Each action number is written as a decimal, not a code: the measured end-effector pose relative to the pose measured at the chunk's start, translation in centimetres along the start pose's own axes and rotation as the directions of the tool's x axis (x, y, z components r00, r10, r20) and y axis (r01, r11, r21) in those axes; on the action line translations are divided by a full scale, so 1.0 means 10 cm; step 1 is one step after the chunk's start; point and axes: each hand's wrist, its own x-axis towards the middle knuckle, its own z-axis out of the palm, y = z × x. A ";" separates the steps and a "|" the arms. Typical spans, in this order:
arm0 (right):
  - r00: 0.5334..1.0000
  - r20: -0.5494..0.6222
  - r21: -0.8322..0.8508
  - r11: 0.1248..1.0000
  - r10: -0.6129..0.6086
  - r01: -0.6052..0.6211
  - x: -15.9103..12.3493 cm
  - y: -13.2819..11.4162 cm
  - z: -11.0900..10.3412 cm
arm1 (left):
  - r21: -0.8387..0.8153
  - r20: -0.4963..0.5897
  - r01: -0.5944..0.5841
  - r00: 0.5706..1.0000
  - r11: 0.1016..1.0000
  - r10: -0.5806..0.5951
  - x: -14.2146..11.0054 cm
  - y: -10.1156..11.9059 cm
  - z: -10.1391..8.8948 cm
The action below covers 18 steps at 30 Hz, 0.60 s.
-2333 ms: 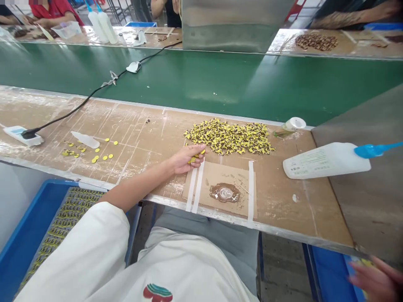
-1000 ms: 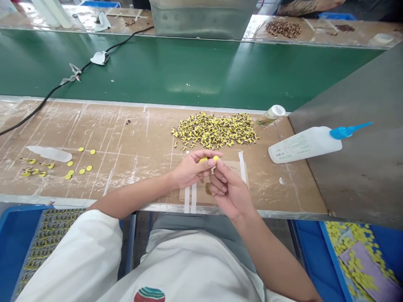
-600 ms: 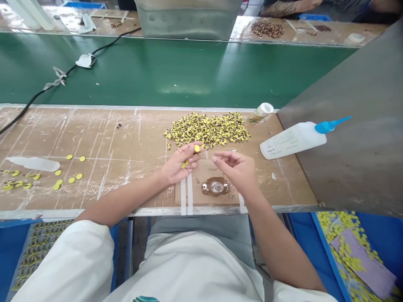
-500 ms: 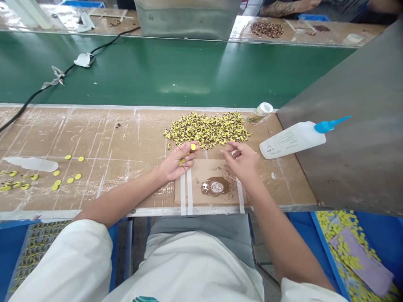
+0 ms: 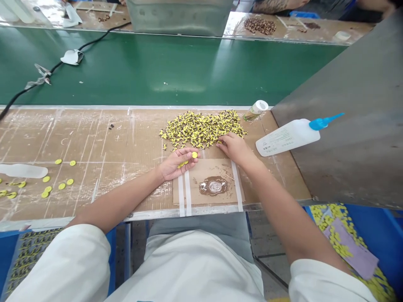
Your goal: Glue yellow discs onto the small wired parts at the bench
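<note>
Near the middle of the frame, the left hand (image 5: 178,163) had thumb and fingers closed on a yellow disc (image 5: 194,154), held out at the fingertips, seemingly to leave its face exposed; more discs (image 5: 182,164) were tucked behind it in the curled fingers, probably to spare reaching for each one. Right of centre, the right hand (image 5: 234,147) touched the front edge of the heap of yellow-and-black pieces (image 5: 201,130) (whether its fingertips had clamped on one, I cannot tell). Just below both hands lay a cardboard sheet (image 5: 189,195) with white tape (image 5: 237,184) along its sides, presumably fixing it in place under the wet brown patch (image 5: 203,186). The bottle (image 5: 288,137) lay at the right, apart from the hands.
</note>
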 end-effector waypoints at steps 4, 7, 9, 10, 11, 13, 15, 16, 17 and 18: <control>0.999 0.049 -0.054 0.998 -0.018 0.021 0.00 0.00 -0.06 | -0.003 -0.025 0.004 1.000 1.000 -0.004 0.01 0.01 0.01; 0.997 0.077 -0.116 0.993 -0.029 0.037 -0.03 -0.03 -0.08 | -0.001 -0.015 0.005 1.000 1.000 -0.005 0.02 0.01 -0.01; 0.995 0.092 -0.172 0.984 -0.041 0.057 -0.06 -0.07 -0.09 | 0.002 -0.018 0.009 1.000 1.000 -0.009 0.02 0.00 -0.02; 0.994 0.099 -0.199 0.978 -0.050 0.069 -0.08 -0.09 -0.08 | 0.002 -0.017 0.011 1.000 1.000 -0.011 0.02 0.00 -0.02; 0.993 0.105 -0.224 0.971 -0.059 0.082 -0.10 -0.11 -0.08 | 0.002 -0.013 0.012 1.000 1.000 -0.012 0.02 0.00 -0.03; 0.991 0.109 -0.267 0.958 -0.072 0.099 -0.12 -0.14 -0.07 | -0.002 0.001 0.013 1.000 1.000 -0.013 0.03 0.00 -0.03; 0.992 0.103 -0.301 0.948 -0.075 0.103 -0.13 -0.15 -0.05 | -0.012 0.009 0.009 1.000 1.000 -0.009 0.03 0.01 -0.02; 0.992 0.099 -0.313 0.944 -0.075 0.103 -0.12 -0.16 -0.04 | -0.018 0.007 0.007 1.000 1.000 -0.007 0.02 0.01 -0.02; 0.993 0.093 -0.322 0.941 -0.074 0.101 -0.11 -0.16 -0.04 | -0.022 0.003 0.006 1.000 1.000 -0.006 0.02 0.01 -0.01; 0.993 0.088 -0.328 0.940 -0.075 0.100 -0.11 -0.16 -0.03 | -0.024 -0.002 0.006 1.000 1.000 -0.007 0.02 0.02 0.00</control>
